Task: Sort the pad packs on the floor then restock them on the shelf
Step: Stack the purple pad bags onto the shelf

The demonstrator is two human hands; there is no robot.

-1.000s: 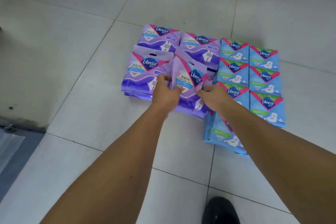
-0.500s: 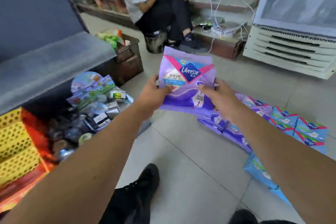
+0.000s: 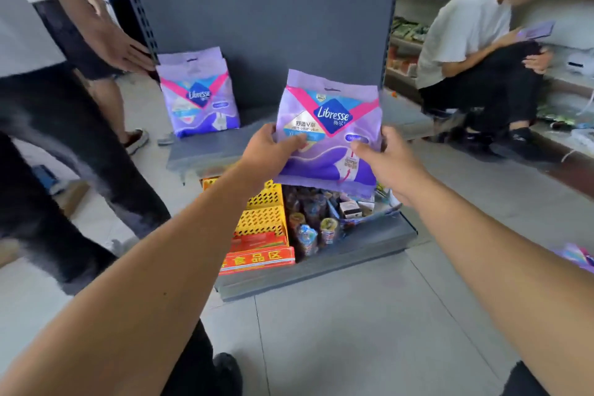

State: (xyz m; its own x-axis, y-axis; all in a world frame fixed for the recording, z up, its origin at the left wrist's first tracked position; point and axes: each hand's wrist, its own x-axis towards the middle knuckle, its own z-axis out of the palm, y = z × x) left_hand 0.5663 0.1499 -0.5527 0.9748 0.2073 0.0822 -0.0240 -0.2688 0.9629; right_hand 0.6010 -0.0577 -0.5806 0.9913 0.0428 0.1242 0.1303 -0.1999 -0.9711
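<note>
Ahead, grey shelf [image 3: 225,146] on tiled floor [image 3: 353,331]

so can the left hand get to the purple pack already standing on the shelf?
Probably not as things stand: the left hand and right hand both grip the held pack. The path to the shelved pack looks open otherwise.

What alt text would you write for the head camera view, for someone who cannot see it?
Two bare hands, left hand and right hand, hold a purple plastic Libresse pad pack upright before a grey metal shelf, where a matching purple pack already stands at the left.
</note>
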